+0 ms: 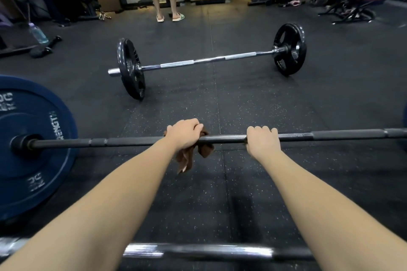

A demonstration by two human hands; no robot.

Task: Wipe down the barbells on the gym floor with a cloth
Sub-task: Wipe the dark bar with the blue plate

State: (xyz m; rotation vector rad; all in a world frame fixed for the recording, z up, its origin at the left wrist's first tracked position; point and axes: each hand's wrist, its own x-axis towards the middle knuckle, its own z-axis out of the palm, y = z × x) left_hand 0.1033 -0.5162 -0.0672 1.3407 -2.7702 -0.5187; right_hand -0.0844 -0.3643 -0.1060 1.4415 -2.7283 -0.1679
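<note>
Head view: the small brown fabric cloth (187, 158) is draped over the long black steel barbell (132, 141) lying across the middle of the speckled rubber floor (264, 99). The left hand (184, 133) clutches it there, fingers curled round cloth and shaft together. Just to the right, the right hand (262, 141) clasps the bare shaft.

The cloth looks light and limp, with loose ends dangling, so it probably slides best bunched in the palm. With the thick blue bumper plate (33, 149) at left, the bar is likely heavy and rigid, better steadied than lifted.

There are three barbells: this one, a far chrome barbell with two black plates (207, 59), and a nearest chrome shaft (198, 251). There is one cloth.
</note>
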